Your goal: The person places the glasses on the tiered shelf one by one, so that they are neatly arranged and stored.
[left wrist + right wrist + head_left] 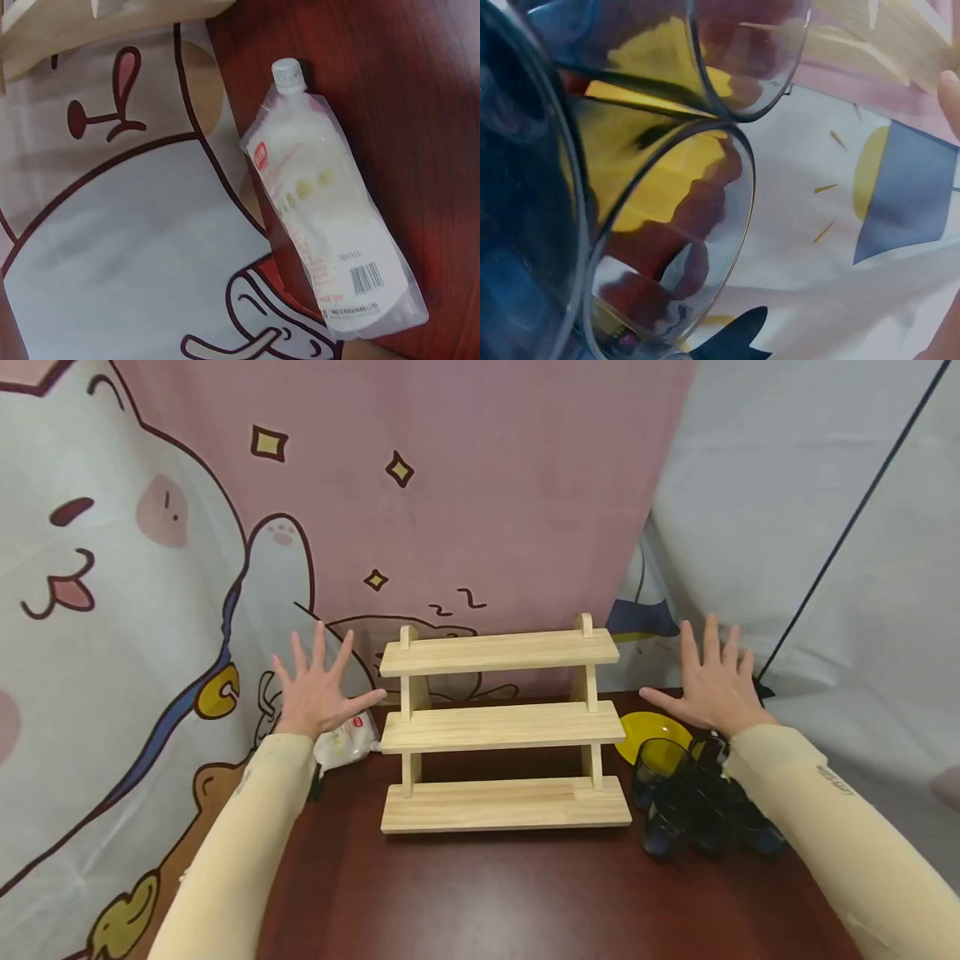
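Both hands are raised with fingers spread and hold nothing. My left hand (311, 689) is left of a three-tier wooden shelf (506, 724), above a white spouted pouch (347, 742). In the left wrist view the pouch (330, 217) lies flat, its white cap toward the top. My right hand (712, 685) is on the shelf's other side, over several dark blue glasses (663, 831) and a yellow plate (647, 727). The right wrist view shows the rims of the clear bluish glasses (671, 225) up close, with yellow seen through them.
The shelf stands at the back middle of a dark red-brown table (465, 893). Behind it hangs a pink and white cloth (487, 510) with cartoon figures, which also runs down the left side. A dark cord (847, 531) slants across the white cloth at the right.
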`<state>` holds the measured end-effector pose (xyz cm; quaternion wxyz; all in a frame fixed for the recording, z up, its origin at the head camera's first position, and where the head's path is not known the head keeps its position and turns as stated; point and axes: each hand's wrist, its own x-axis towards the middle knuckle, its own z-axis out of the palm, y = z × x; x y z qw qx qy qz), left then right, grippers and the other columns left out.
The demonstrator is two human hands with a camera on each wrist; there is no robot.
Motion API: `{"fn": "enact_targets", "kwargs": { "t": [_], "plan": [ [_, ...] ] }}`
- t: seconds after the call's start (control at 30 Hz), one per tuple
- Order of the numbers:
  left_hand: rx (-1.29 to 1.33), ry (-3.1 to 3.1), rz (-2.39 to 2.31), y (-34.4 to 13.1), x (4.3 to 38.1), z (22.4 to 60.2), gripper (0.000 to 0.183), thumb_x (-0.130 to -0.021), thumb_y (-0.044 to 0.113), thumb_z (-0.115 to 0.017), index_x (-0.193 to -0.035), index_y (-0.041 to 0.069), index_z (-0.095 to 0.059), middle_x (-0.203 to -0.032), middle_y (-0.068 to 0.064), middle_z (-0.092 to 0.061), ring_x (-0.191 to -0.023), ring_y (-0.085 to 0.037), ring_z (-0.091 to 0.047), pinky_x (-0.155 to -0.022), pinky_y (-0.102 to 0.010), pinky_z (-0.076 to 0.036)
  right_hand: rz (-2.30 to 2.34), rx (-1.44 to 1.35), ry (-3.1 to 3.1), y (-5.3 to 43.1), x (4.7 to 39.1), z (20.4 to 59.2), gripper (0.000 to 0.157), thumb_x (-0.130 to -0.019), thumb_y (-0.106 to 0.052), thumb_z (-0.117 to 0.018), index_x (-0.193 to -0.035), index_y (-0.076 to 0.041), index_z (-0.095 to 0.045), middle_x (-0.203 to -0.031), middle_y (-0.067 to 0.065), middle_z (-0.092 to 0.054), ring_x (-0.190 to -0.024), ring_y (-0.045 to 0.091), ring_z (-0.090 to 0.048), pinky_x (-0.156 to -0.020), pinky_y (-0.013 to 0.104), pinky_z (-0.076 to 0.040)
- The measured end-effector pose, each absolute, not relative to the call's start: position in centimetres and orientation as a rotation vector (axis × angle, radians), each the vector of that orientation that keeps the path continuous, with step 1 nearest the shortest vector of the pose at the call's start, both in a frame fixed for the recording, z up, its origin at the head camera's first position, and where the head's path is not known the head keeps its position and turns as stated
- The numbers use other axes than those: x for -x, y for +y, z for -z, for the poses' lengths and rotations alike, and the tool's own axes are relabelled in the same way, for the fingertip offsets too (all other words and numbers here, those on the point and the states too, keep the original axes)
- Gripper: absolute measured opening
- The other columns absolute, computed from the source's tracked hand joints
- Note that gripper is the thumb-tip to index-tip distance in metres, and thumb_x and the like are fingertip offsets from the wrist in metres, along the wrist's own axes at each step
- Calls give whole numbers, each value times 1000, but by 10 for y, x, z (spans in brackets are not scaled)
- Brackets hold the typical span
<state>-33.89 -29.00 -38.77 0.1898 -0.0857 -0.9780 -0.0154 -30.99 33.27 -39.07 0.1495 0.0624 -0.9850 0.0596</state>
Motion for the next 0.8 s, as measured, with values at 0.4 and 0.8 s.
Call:
{"fn": "enact_targets", "kwargs": {
  "t": [0.4, 0.8],
  "plan": [
    [318, -2731, 452, -279, 313, 400, 103, -91, 80, -56, -170, 29, -15, -176, -17, -1, -153, -54, -23, -106, -75, -38, -519, -239, -2764, 367, 263, 393, 113, -97, -54, -68, -166, 4, 0, -169, 36, 7, -153, 61, 0, -119, 76, -5],
    [383, -2903, 989, -257, 295, 450, 94, -98, 64, -62, -169, 16, -23, -170, -19, -29, -151, -44, -35, -117, -68, -32, -540, -132, -2861, 409, 192, 422, 97, -100, -43, -70, -160, 14, -20, -156, 46, -26, -131, 67, -33, -100, 80, -28]
  ]
}}
